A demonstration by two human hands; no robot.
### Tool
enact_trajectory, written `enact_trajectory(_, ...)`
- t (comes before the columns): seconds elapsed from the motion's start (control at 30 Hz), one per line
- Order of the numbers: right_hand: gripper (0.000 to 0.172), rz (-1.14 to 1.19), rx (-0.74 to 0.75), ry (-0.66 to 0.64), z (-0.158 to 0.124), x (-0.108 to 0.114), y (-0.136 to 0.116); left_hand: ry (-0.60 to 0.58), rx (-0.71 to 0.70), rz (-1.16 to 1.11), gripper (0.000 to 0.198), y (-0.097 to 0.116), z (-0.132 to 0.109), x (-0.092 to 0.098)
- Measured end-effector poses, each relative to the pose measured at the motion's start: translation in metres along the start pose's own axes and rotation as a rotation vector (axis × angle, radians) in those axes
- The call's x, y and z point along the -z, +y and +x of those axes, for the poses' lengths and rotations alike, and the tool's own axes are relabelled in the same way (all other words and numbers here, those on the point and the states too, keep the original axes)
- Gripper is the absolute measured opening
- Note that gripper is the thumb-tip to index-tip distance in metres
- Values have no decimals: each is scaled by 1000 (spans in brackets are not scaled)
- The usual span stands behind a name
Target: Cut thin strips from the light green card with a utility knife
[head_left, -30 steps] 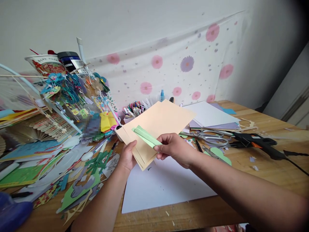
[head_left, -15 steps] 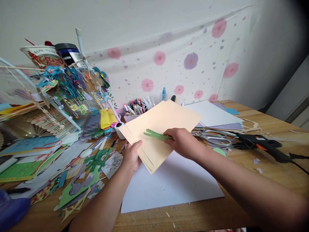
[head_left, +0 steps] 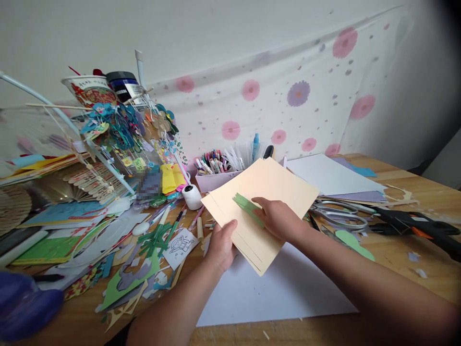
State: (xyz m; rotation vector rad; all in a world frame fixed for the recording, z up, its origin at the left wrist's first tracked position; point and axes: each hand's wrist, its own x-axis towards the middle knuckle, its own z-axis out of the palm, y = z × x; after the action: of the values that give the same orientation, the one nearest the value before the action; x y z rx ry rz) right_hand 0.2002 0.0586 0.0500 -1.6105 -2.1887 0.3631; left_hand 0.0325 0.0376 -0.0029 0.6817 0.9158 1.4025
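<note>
My left hand grips the lower left edge of several cream paper sheets, its thumb on top and its other fingers hidden beneath. The sheets are tilted above a large white sheet. My right hand is over the cream sheets, holding a small bunch of green paper strips against them. Its index finger is stretched out above the strips, and the hand partly hides their lower ends. The strips' free ends point to the upper left.
Green strips, paper scraps and a line drawing lie on the left. Scissors and a black glue gun are on the right. Behind stand a marker box, a white bottle and a rack with hanging paper cutouts.
The view has shifted, so everything appears further right. My right hand has lowered the green strips flatter onto the cream sheets, and its index finger has straightened. My left hand keeps its hold.
</note>
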Motion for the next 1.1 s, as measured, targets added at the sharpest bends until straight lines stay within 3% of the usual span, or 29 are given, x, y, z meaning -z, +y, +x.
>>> enact_trajectory(0.23, 33, -249, 148, 130, -9, 20, -4, -70, 44, -61, 60, 4, -1, 0)
enact_trajectory(0.4, 27, -308, 247, 97, -12, 26, -3, -58, 50, -49, 61, 6, 1, 3)
enact_trajectory(1.1, 25, -279, 241, 38, -10, 35, 4, -64, 77, -29, 53, 7, 2, 6)
